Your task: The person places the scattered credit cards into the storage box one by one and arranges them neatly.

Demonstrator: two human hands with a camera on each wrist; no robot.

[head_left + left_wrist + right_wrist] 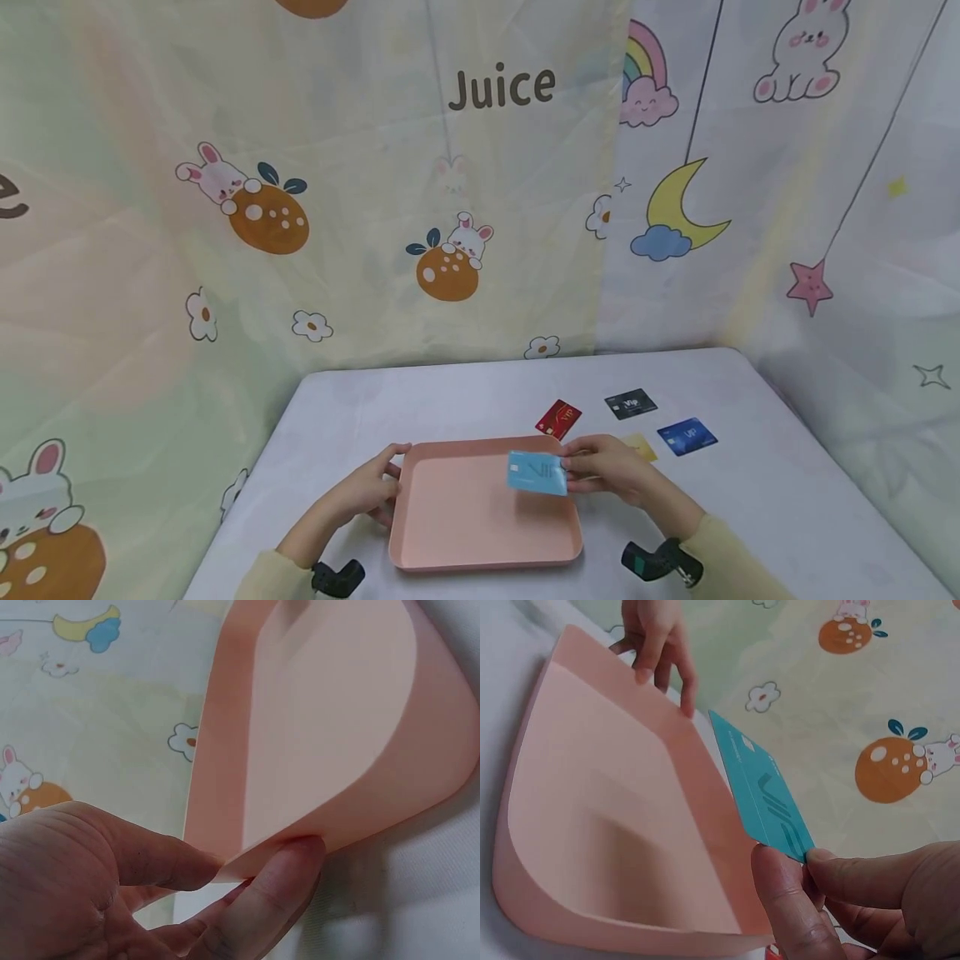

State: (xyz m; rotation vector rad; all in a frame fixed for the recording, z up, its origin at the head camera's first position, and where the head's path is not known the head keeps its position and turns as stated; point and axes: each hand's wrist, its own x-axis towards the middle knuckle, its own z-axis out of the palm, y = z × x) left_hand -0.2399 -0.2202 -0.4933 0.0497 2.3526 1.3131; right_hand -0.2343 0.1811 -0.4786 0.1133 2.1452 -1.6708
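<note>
My right hand [607, 471] pinches a light blue VIP card [537, 473] by its edge, between thumb and fingers. The card hangs tilted above the right part of a pink rectangular tray [450, 560], apart from its floor, and casts a shadow there. In the right wrist view the card [761, 787] shows its chip and dark lettering. At the tray's far left corner, my left hand [367, 483] grips the wall with thumb and finger. The left wrist view shows these fingers [289, 877] against the tray's outer side.
Behind and right of the tray lie a red card [558, 418], a black card [631, 404], a blue card [687, 436] and a yellow card [640, 447], partly hidden by the right hand. A printed curtain [360, 292] stands behind the white table [780, 500].
</note>
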